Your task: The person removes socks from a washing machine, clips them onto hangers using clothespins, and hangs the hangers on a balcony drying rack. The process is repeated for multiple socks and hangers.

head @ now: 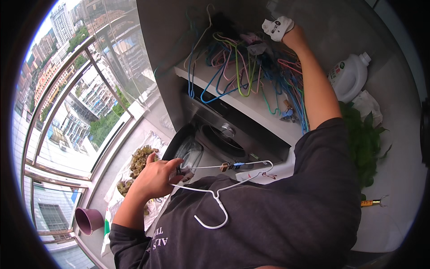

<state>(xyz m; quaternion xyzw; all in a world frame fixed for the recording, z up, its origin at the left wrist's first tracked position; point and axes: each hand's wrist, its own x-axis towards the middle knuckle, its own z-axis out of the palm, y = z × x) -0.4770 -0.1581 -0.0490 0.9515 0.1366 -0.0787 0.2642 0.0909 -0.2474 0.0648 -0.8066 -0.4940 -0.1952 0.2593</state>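
My left hand (155, 178) grips one end of a white clothes hanger (201, 189). Its hook hangs over the front of my dark T-shirt (262, 218). A brown clip (224, 167) and a blue clip (239, 164) sit on the hanger's long bar. A small dark item (186, 175) shows by my left fingertips; what it is I cannot tell. My right hand (295, 36) is stretched out over the counter, holding a white sock-like cloth (278, 28) with dark print. Below that arm lies a heap of coloured hangers (235, 64).
Under the counter (248, 104) stands a front-loading washing machine (221, 138), its round door (183, 148) swung out. A detergent bottle (351, 75) and a leafy plant (364, 144) are at right. Leftward are dried plant matter (142, 159), a purple bucket (89, 221) and balcony railing (63, 72).
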